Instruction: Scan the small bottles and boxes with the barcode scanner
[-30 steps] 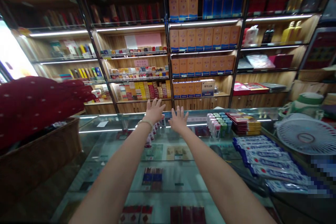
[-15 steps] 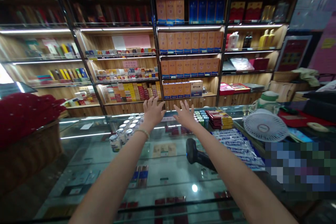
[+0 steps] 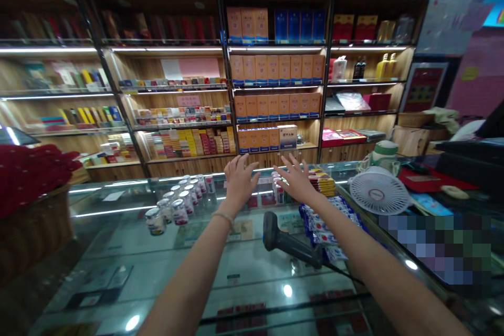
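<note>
My left hand (image 3: 241, 181) reaches out over the glass counter (image 3: 157, 262) with its fingers spread and nothing in them; a bracelet circles its wrist. To its left stand several small lidded jars (image 3: 180, 211) in rows. My right hand (image 3: 295, 178) is also stretched out, fingers apart and holding nothing. Behind it, partly hidden, are more small containers (image 3: 277, 194) and a stack of red and yellow packs (image 3: 323, 182). Below the hands a black barcode scanner (image 3: 291, 244) lies on the glass. Blue and white packets (image 3: 325, 226) lie partly under my right forearm.
A white fan (image 3: 378, 191) and a green and white jug (image 3: 385, 155) stand to the right. A basket (image 3: 39, 226) under red dotted cloth is at the left. Behind the counter rise shelves of orange boxes (image 3: 275, 107), bottles (image 3: 386, 67) and small packs.
The view has shifted, so the shelves and counter goods sit further left. Both hands have moved right relative to the counter goods, still spread and holding nothing. More of the scanner shows.
</note>
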Demonstrator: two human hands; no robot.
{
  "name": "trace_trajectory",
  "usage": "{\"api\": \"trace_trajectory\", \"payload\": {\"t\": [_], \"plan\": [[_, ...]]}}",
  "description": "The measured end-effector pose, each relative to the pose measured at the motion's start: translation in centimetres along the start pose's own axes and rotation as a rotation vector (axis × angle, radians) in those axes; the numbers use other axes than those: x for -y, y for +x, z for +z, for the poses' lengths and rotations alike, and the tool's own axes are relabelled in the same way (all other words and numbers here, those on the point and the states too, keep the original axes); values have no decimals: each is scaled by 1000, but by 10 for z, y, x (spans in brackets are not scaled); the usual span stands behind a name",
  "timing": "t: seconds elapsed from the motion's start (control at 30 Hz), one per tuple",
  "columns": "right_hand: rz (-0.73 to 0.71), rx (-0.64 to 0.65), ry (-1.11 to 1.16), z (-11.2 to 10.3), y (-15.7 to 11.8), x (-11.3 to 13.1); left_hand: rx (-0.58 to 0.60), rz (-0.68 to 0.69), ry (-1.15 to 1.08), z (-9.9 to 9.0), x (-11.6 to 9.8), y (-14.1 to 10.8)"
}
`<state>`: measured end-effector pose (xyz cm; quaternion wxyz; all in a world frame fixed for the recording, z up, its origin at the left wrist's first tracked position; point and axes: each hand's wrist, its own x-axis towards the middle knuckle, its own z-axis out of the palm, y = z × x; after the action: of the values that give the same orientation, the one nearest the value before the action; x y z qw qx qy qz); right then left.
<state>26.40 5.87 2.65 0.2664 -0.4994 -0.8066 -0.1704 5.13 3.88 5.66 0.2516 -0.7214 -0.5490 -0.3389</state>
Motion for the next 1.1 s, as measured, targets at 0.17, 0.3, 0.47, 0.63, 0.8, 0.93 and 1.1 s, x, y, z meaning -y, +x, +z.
{"api": "trace_trajectory", "payload": {"t": [0.17,0.3,0.47,0.63,0.8,0.93,1.1], "plan": [[-58,-55,-51,3,-15,-8,44,6,-35,11,-11,-9],[-79,-46,-68,6,-21,-11,113,25,-66,23,-15,-12],[-70,-15,-67,17,-26,-13,185,110,-109,42,-15,-15],[-61,-25,-65,28,-32,-13,225,139,-96,55,-15,-17],[-70,-25,-66,31,-34,-14,245,161,-91,57,-15,-18],[-85,-25,-69,33,-34,-15,255,180,-110,57,-15,-18],[-92,-54,-61,32,-34,-14,251,162,-127,59,-17,-18]]}}
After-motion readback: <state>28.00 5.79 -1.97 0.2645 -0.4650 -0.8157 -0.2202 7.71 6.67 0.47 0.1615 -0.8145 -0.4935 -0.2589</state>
